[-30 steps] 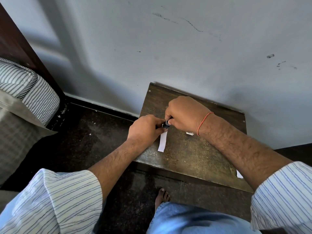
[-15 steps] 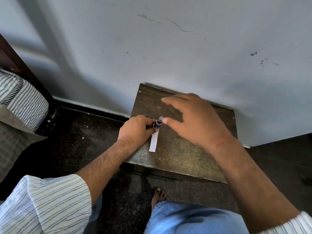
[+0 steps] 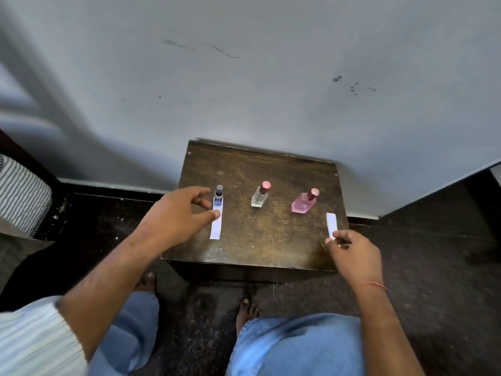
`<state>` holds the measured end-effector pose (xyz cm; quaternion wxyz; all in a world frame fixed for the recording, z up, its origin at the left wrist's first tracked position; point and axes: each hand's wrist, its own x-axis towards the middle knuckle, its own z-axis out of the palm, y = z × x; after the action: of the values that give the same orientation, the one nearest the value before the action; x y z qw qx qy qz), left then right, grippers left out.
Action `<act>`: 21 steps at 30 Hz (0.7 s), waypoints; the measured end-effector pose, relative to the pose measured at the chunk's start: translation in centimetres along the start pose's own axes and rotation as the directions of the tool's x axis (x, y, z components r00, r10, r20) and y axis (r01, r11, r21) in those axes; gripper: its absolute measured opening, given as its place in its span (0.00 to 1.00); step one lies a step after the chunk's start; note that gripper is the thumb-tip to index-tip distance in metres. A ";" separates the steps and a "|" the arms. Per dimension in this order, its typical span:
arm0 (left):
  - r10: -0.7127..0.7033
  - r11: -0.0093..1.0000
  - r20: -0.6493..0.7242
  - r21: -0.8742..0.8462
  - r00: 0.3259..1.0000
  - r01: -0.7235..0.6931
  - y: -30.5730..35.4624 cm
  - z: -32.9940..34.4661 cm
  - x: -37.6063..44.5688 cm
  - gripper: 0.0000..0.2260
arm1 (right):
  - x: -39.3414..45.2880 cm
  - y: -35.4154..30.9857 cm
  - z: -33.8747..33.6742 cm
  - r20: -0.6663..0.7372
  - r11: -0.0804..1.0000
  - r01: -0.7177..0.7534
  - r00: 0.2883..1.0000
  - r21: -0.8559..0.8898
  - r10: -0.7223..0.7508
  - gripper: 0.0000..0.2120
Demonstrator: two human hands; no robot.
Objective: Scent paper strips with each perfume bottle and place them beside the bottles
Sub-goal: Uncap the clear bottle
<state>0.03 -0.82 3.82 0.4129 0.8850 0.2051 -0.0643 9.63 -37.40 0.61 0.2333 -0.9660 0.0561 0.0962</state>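
My left hand (image 3: 176,215) is out ahead at left, fingers spread and loosely bent, thumb tip on the strip (image 3: 216,226), nothing gripped. My right hand (image 3: 352,253) is nearer, at right, thumb and forefinger pinching the near end of a second strip (image 3: 331,225). Both forearms bare.

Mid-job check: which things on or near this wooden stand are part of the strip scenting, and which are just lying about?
Job: blue bottle; clear bottle; pink bottle; laid strip; fresh strip pinched by right hand; left hand; wooden stand.
Lying about: striped bedding.
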 end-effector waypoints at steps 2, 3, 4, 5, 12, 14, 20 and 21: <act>0.055 0.998 -0.021 -0.042 0.998 -0.056 2.0 0.1 -3.0 0.23 | 1.2 0.9 0.5 -0.011 0.998 -0.011 1.000 -0.059 0.010 0.17; 0.082 0.994 -0.014 -0.073 0.997 -0.083 2.8 0.5 -4.4 0.21 | 1.8 1.2 0.7 -0.029 0.996 -0.017 0.999 -0.090 0.014 0.16; 0.105 0.988 0.001 -0.111 0.995 -0.104 3.4 1.1 -5.6 0.20 | 2.3 1.4 0.8 -0.050 0.994 -0.026 0.999 -0.109 0.020 0.16; 0.118 0.982 0.014 -0.150 0.993 -0.114 3.9 1.8 -6.5 0.20 | 2.7 1.4 0.9 -0.063 0.993 -0.034 0.998 -0.112 0.027 0.16; 0.110 0.958 0.098 -0.275 0.989 -0.079 2.2 7.4 -3.0 0.13 | 2.3 -0.7 1.3 -0.144 0.986 0.142 0.978 -0.085 -0.153 0.14; 0.091 0.954 0.075 -0.294 0.993 -0.065 2.1 8.3 -1.6 0.10 | 1.2 -3.0 1.8 -0.154 0.968 0.248 0.958 0.032 -0.240 0.07; 0.068 0.943 -0.018 -0.324 0.998 -0.070 1.9 9.3 -0.1 0.08 | -0.4 -9.8 5.4 -0.117 0.874 0.403 0.915 0.272 -0.386 0.15; 0.065 0.943 -0.030 -0.324 0.997 -0.071 1.8 9.3 0.0 0.08 | -0.2 -10.5 5.9 -0.129 0.871 0.418 0.909 0.257 -0.397 0.18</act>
<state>1.27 -8.95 -0.94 0.5532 0.8120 0.1860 -0.0067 10.14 -25.35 0.15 0.3800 -0.9162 -0.1275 0.0012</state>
